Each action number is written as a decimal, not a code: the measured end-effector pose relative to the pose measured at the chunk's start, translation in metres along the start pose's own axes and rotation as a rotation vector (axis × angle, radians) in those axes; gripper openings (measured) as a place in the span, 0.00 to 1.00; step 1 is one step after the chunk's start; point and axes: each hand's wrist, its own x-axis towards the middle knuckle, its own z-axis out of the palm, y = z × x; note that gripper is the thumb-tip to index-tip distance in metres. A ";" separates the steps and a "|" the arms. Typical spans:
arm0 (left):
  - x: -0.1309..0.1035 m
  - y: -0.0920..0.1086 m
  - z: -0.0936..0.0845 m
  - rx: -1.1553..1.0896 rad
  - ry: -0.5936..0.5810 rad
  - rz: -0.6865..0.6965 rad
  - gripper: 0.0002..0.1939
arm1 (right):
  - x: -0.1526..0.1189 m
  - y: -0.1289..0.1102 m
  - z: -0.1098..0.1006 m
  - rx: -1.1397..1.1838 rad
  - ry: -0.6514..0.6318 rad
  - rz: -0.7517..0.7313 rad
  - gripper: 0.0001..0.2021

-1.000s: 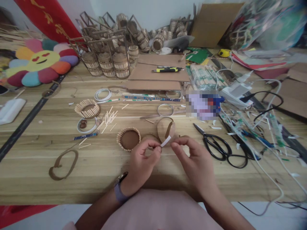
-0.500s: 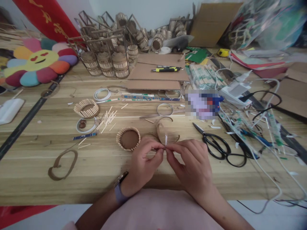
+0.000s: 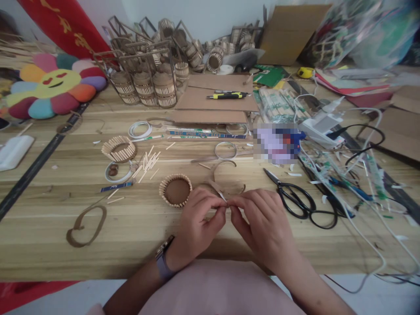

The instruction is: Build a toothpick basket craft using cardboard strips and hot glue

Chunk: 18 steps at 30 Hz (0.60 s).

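My left hand (image 3: 201, 218) and my right hand (image 3: 262, 218) meet at the fingertips near the table's front, both closed in a pinch. Between them is the end of a thin brown curled strip (image 3: 213, 186), its loop lying behind my fingers. A narrow white strip (image 3: 223, 197) sticks out up and to the left from the pinch; which hand grips it I cannot make out. Just beyond my left hand stands a round brown cup ringed with little sticks (image 3: 177, 191). Black-handled scissors (image 3: 295, 199) lie to the right of my right hand.
Loose sticks (image 3: 149, 164), a second stick ring (image 3: 118, 148), tape rolls (image 3: 140, 130) and another brown loop (image 3: 87, 226) lie leftward. Cables (image 3: 357, 236) and a white power strip (image 3: 323, 129) crowd the right. Small stick buckets (image 3: 164, 89) and cardboard (image 3: 216, 103) stand behind.
The white strip has swung from nearly upright to leaning left. The brown strip's loop has shifted, and my right fingertips have moved slightly right.
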 end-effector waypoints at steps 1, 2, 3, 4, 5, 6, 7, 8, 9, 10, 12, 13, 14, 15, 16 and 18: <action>0.000 0.000 0.000 -0.006 -0.001 -0.005 0.05 | 0.000 0.001 0.000 0.018 -0.003 0.001 0.05; 0.000 0.000 0.000 -0.015 -0.001 -0.012 0.05 | 0.000 0.002 -0.001 0.038 -0.008 0.005 0.06; 0.000 0.000 0.000 -0.026 -0.004 -0.019 0.05 | 0.001 0.002 -0.001 0.061 -0.013 0.011 0.06; 0.000 0.000 0.000 -0.040 -0.008 -0.027 0.05 | 0.001 0.002 -0.001 0.083 -0.015 0.020 0.06; -0.001 0.000 0.000 -0.055 -0.012 -0.035 0.05 | 0.001 0.001 -0.001 0.099 -0.011 0.030 0.06; -0.001 0.000 0.000 -0.071 -0.016 -0.042 0.05 | 0.002 0.001 -0.001 0.110 -0.004 0.040 0.07; -0.001 0.000 0.000 -0.088 -0.021 -0.050 0.05 | 0.002 0.000 0.000 0.118 0.008 0.050 0.07; -0.001 0.000 0.000 -0.108 -0.023 -0.061 0.05 | 0.002 0.000 -0.001 0.127 0.022 0.063 0.07; -0.002 0.000 0.000 -0.133 -0.024 -0.078 0.05 | 0.002 0.001 -0.001 0.137 0.032 0.084 0.07; -0.002 0.000 0.000 -0.161 -0.021 -0.102 0.05 | 0.001 0.003 -0.002 0.150 0.036 0.118 0.07; -0.002 -0.001 0.000 -0.228 -0.016 -0.166 0.06 | -0.001 0.013 -0.007 0.143 0.043 0.253 0.06; -0.002 -0.001 -0.001 -0.269 -0.012 -0.199 0.06 | -0.003 0.021 -0.010 0.113 0.054 0.357 0.06; -0.002 -0.002 -0.001 -0.317 -0.010 -0.231 0.06 | -0.005 0.031 -0.014 0.053 0.087 0.486 0.05; -0.002 -0.003 -0.001 -0.372 -0.011 -0.265 0.06 | -0.008 0.041 -0.018 -0.021 0.122 0.624 0.05; -0.002 -0.005 -0.002 -0.436 -0.017 -0.302 0.05 | -0.010 0.051 -0.023 -0.103 0.169 0.756 0.06; -0.003 -0.008 -0.001 -0.579 -0.041 -0.375 0.05 | -0.015 0.068 -0.031 -0.227 0.214 0.885 0.11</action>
